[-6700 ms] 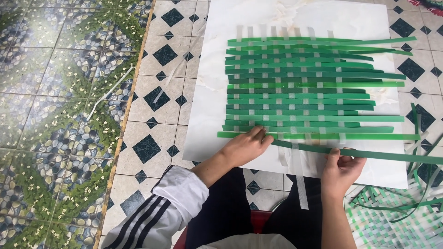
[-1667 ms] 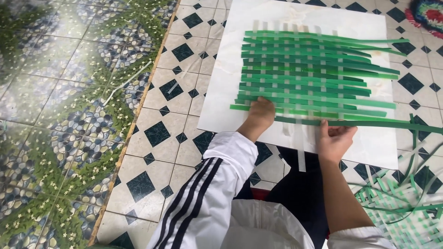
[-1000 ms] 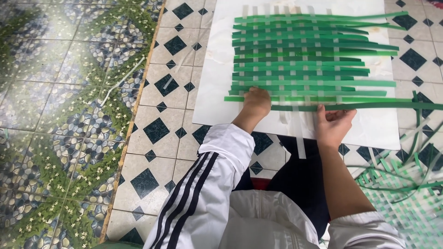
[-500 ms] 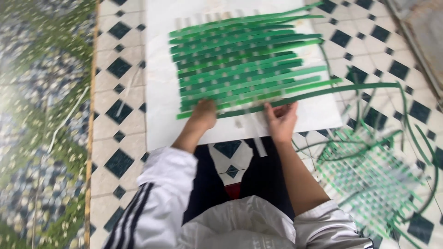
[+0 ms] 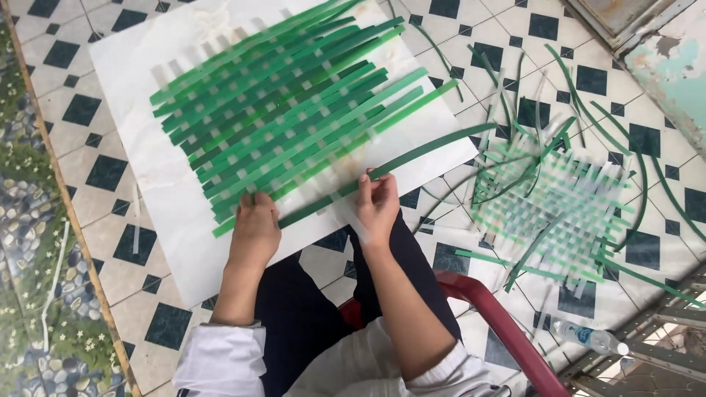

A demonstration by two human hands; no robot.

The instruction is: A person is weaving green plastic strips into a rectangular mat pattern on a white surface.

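Now both hands [image 5: 254, 228] lower on tilted mat [image 5: 287, 110].

The woven mat [image 5: 283, 117] is a checker of green strips in light, mid and dark shades crossed by pale, near-white translucent strips. The loose strip [image 5: 397, 165] running along its near edge is dark green. Under it, the sheet [image 5: 169, 213] is plain white. The floor [image 5: 110, 173] is white tile set with dark navy diamonds, bordered on one side by a pebble-print band [image 5: 37, 242] in greys, greens and small white flowers. A second woven piece [image 5: 559, 209] mixes pale green and white with dark green ends. The chair edge [image 5: 500, 323] is red. The sleeves [image 5: 213, 364] are white and the trousers [image 5: 309, 323] dark navy.
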